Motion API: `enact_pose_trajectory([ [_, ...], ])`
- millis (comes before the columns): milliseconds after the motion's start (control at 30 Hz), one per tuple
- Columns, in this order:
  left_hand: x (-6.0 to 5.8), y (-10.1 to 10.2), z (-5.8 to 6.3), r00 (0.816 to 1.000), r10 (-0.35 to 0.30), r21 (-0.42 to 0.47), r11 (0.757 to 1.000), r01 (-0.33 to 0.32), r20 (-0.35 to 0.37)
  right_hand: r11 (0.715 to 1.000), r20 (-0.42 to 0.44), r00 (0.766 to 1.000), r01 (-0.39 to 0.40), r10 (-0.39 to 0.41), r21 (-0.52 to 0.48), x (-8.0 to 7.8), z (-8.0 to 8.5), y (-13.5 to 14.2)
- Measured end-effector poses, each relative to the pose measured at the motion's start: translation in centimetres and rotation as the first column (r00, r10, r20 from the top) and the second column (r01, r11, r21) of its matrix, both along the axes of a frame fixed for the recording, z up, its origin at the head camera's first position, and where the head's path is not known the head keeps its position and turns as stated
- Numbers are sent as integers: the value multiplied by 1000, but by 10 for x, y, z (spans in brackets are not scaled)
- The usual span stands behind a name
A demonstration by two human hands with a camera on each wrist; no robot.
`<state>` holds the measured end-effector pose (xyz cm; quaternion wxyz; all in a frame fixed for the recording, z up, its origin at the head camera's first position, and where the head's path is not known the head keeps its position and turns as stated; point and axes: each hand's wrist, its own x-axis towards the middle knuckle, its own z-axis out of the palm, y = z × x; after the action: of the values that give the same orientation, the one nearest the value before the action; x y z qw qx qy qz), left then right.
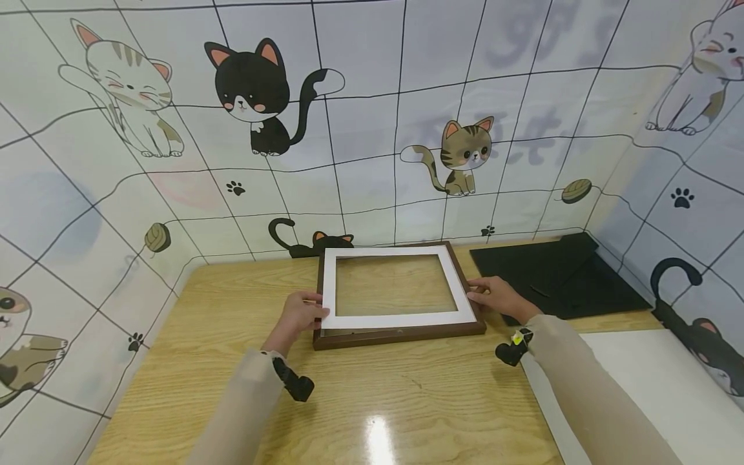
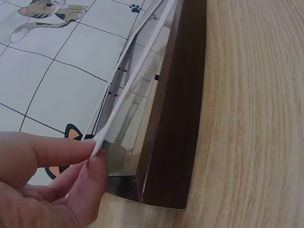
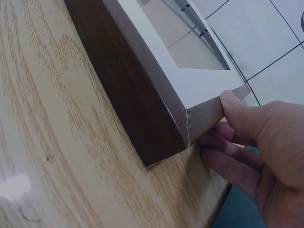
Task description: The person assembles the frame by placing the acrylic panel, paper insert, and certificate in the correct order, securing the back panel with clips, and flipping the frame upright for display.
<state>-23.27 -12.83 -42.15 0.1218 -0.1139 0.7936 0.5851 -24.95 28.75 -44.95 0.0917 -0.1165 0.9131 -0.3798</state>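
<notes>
A dark brown picture frame (image 1: 401, 335) lies on the wooden table, with a white mat (image 1: 401, 320) inside it around a rectangular window. My left hand (image 1: 298, 318) pinches the mat near its front left corner. In the left wrist view, that edge of the mat (image 2: 114, 111) is lifted off the clear pane, between thumb and index finger. My right hand (image 1: 500, 297) grips the frame's right side. The right wrist view has its thumb (image 3: 232, 104) on the frame's upper edge, fingers curled low against the outer side.
A black panel (image 1: 564, 278) lies at the back right of the table (image 1: 442, 400). A large white sheet (image 1: 657, 394) is in front of it, partly under my right forearm. A cat-patterned wall covering (image 1: 360, 142) rises right behind the frame.
</notes>
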Motion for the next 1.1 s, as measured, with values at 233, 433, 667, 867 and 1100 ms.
enact_pose_trajectory([
  [233, -1, 4, 0, 999, -50, -169, 984, 50, 3, 1000, 5, 1000, 3, -3, -8, 1, 0, 0],
  [433, -5, 10, 8, 982, -185, -426, 892, 151, -39, 1000, 10, 1000, 9, -8, -18, 1, -1, 0],
  [667, -7, 13, 17, 955, -292, -591, 778, 211, -43, 1000, 1, 1000, 9, -9, 6, 1, -1, 0],
  [867, -9, 12, 14, 951, -303, -590, 779, 213, -56, 1000, -17, 1000, -2, 3, 24, 1, 0, 0],
  [1100, -7, 7, 7, 949, -296, -571, 800, 185, -108, 999, -30, 1000, 8, -7, 43, 2, 1, 0],
])
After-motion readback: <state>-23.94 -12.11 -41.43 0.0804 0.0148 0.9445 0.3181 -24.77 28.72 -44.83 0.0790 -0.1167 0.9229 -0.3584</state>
